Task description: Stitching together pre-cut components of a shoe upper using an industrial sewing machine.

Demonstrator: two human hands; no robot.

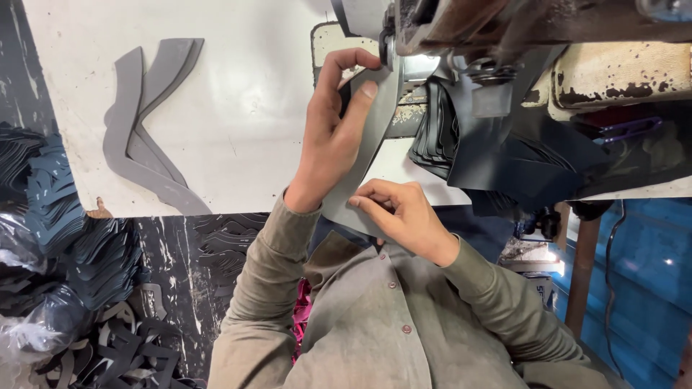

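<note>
Both hands feed a grey strip [375, 130] into the sewing machine [461, 36] at the white surface [238, 108]: left hand [335, 137] pinching its top under the needle, right hand [400, 216] pinching its lower end, so guiding calls for steady tension.

Cut strips [148, 126] lie on the bench [245, 108], left of the sewing machine [519, 29]; more pieces [79, 266] are heaped below the bench's edge.

My left hand [331, 137] presses a grey strip [375, 137] up against the sewing machine [504, 29]. My right hand [404, 212] pinches its lower end. More grey pieces [144, 122] lie on the worktop [245, 108], upper left.
</note>
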